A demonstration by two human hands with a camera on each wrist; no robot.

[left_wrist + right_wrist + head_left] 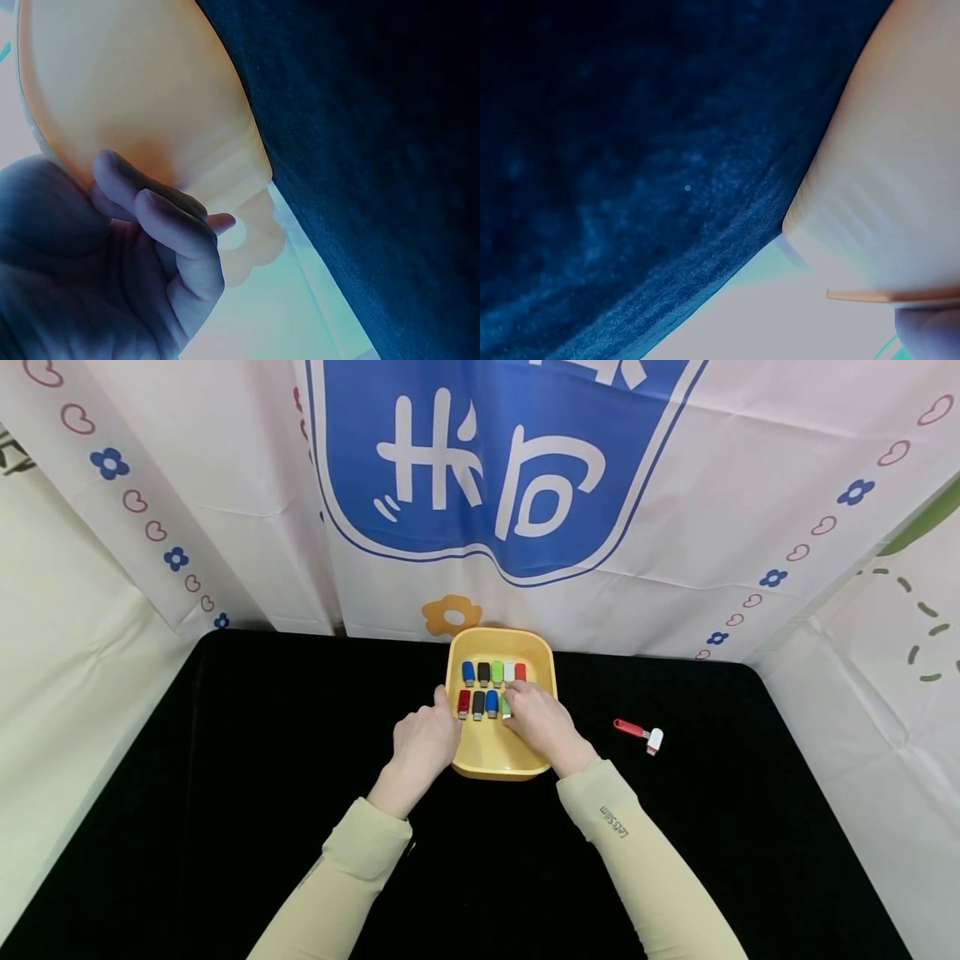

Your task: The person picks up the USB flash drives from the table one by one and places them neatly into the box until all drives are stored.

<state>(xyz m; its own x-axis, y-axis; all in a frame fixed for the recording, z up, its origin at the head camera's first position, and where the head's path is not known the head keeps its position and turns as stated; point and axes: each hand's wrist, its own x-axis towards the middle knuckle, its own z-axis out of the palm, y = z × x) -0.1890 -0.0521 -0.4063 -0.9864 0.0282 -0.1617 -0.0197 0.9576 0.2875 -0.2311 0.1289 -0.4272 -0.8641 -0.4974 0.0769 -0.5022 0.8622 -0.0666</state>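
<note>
A yellow plastic tray stands at the back of the black table. Inside it, several USB sticks lie in two rows, among them a blue one, a white one and a dark red one. My left hand holds the tray's left side; in the left wrist view its curled fingers lie against the outer wall. Reaching over the right rim, my right hand pinches a light green USB stick at the right end of the near row. Its fingertips are partly hidden.
On the black table, right of the tray, lies a red USB stick with a white piece at its end. A printed white curtain hangs right behind the tray.
</note>
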